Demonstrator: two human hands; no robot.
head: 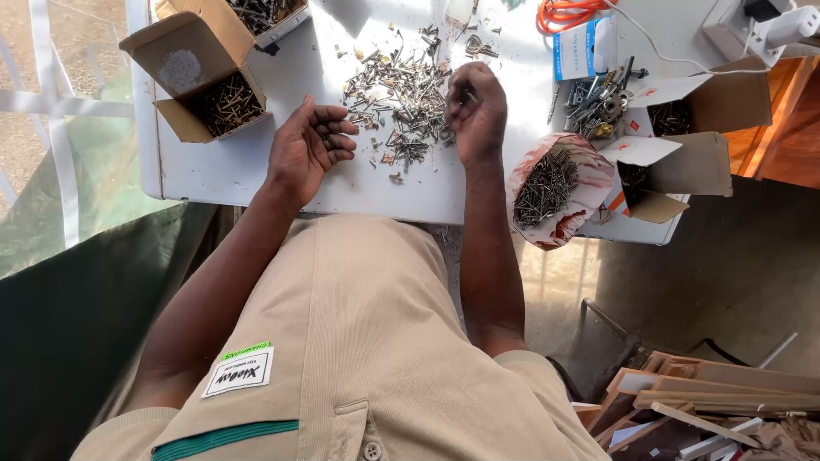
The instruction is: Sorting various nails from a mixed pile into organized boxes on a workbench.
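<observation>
A loose heap of mixed screws and nails (400, 94) lies on the white table (256, 171) in front of me. My left hand (309, 147) rests palm up at the heap's left edge, fingers curled over a few small screws in the palm. My right hand (475, 109) is at the heap's right edge, fingertips pinched on a small metal piece from the pile.
An open cardboard box of screws (224, 102) sits at the left, another box (265, 13) behind it. A torn paper pack of nails (547, 188) lies at the right, beside several small boxes of hardware (675, 119). Orange cable (568, 13) at the back. Wood offcuts (700, 401) on the floor.
</observation>
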